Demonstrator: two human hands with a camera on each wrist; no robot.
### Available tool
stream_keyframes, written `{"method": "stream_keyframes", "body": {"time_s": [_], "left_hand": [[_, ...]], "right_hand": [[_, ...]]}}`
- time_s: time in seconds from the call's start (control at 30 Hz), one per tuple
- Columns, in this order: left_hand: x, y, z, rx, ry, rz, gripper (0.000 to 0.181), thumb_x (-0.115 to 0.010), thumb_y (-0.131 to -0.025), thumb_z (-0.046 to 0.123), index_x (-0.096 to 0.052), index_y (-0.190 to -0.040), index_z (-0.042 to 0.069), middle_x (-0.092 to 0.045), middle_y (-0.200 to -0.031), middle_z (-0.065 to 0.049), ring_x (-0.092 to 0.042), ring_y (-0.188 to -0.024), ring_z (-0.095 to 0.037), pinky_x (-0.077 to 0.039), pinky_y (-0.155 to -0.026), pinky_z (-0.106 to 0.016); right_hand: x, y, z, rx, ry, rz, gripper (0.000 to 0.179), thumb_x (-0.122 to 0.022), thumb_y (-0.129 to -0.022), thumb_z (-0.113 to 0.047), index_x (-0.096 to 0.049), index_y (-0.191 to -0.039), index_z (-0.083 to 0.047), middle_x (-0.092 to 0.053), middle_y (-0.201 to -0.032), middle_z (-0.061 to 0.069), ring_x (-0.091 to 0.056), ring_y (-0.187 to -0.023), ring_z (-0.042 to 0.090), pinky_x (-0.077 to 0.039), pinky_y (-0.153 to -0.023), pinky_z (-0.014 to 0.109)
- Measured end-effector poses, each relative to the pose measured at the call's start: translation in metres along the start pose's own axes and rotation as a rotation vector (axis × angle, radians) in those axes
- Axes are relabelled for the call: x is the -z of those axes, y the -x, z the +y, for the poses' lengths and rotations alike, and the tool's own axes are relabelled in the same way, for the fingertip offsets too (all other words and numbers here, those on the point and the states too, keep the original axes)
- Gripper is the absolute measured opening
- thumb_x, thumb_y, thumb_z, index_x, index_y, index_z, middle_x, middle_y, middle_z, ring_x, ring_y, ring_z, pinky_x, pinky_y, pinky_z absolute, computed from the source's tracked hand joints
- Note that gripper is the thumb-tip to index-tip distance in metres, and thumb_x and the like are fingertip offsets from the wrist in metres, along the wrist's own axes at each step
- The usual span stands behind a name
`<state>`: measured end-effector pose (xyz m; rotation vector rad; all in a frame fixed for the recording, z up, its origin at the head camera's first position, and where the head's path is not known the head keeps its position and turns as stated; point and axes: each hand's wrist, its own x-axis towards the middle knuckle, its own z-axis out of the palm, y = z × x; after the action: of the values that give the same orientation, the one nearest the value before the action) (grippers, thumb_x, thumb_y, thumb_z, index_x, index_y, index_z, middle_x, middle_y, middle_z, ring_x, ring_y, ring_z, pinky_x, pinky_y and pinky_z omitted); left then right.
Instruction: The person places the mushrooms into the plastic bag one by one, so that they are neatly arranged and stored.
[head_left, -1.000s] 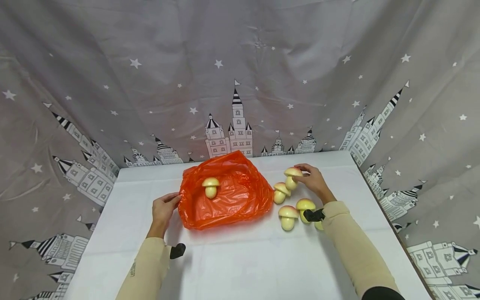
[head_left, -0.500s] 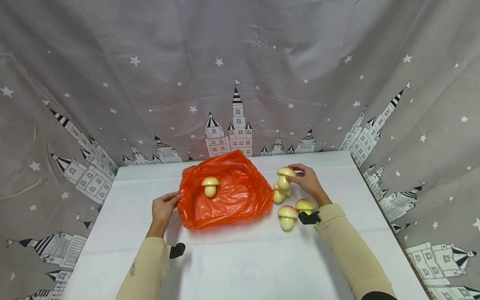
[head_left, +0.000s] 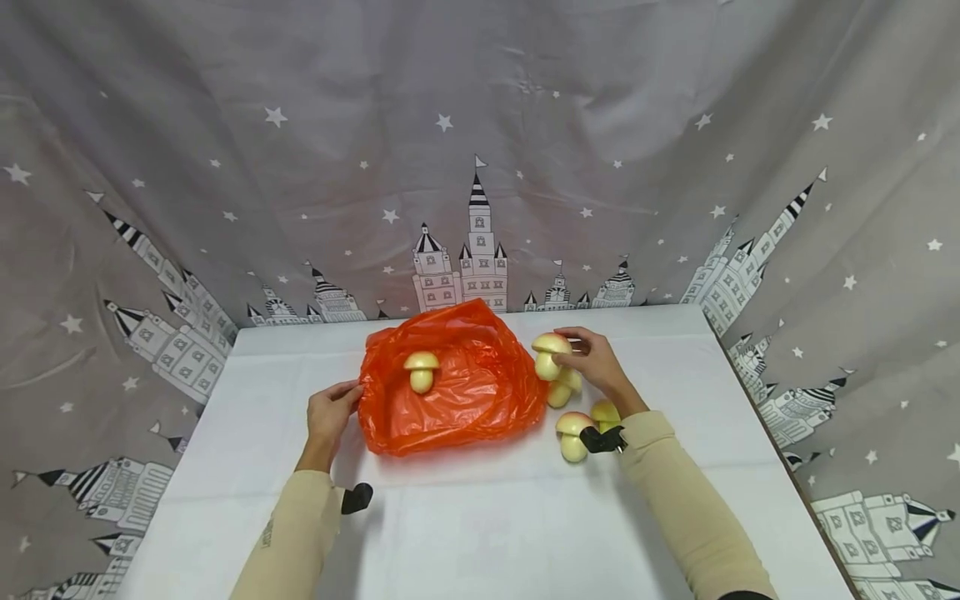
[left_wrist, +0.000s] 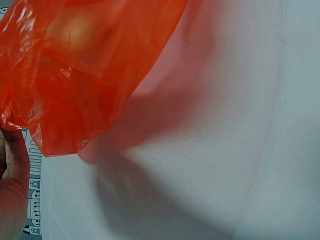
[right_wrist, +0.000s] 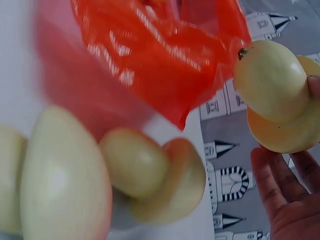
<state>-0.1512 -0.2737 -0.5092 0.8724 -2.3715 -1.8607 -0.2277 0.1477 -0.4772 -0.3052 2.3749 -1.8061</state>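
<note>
A red plastic bag (head_left: pixel 457 417) lies spread with its mouth facing up, and one toy mushroom (head_left: pixel 422 372) is inside. My left hand (head_left: pixel 327 417) pinches the bag's left edge; in the left wrist view the thumb (left_wrist: pixel 15 160) shows under the red film. My right hand (head_left: pixel 600 364) holds a second toy mushroom (head_left: pixel 550 354) with a yellow and reddish cap, at the bag's right edge. In the right wrist view its pale stem (right_wrist: pixel 272 80) points toward the camera, with fingers on the cap. Just below it, another mushroom (head_left: pixel 562 390) lies beside the bag.
Nearer me on the white table (head_left: pixel 465 533) lie more toy mushrooms (head_left: pixel 573 437), partly behind the right wrist's black camera mount (head_left: pixel 602 439). A grey curtain (head_left: pixel 337 150) printed with castles and stars hangs around the table's back and sides.
My right hand has moved left with its mushroom, from over the loose mushrooms to the bag's right edge. The left hand has kept its hold on the bag, almost still.
</note>
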Motion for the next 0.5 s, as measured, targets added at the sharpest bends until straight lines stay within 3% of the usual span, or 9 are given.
{"method": "stream_keyframes", "body": {"time_s": [0.13,0.33,0.5], "left_hand": [[-0.002,0.001,0.000,-0.011,-0.011,-0.022,0.037,-0.056,-0.098,0.019,-0.058,-0.129,-0.003,-0.057,-0.127,-0.022,-0.063,-0.104,-0.022,-0.048,-0.096,-0.029],[-0.001,0.003,0.001,-0.028,0.004,-0.014,0.035,-0.056,-0.099,0.017,-0.059,-0.127,-0.004,-0.059,-0.125,-0.022,-0.062,-0.084,-0.004,-0.052,-0.078,-0.013],[0.001,0.005,0.000,-0.027,-0.012,-0.015,0.036,-0.054,-0.100,0.019,-0.058,-0.128,-0.003,-0.058,-0.127,-0.022,-0.063,-0.094,-0.012,-0.051,-0.091,-0.024]], "right_hand": [[-0.008,-0.001,-0.006,-0.004,-0.034,-0.019,0.049,-0.069,-0.086,-0.004,-0.053,-0.132,0.003,-0.055,-0.130,0.023,-0.058,-0.112,0.036,-0.054,-0.087,0.030],[-0.022,-0.004,-0.021,-0.034,-0.061,-0.058,0.048,-0.071,-0.087,-0.007,-0.054,-0.132,0.000,-0.055,-0.131,0.019,-0.056,-0.116,0.034,-0.051,-0.093,0.036],[-0.034,-0.001,-0.043,0.001,-0.057,-0.099,0.049,-0.069,-0.086,-0.002,-0.052,-0.131,0.007,-0.054,-0.131,0.024,-0.056,-0.115,0.038,-0.051,-0.094,0.040]]}}
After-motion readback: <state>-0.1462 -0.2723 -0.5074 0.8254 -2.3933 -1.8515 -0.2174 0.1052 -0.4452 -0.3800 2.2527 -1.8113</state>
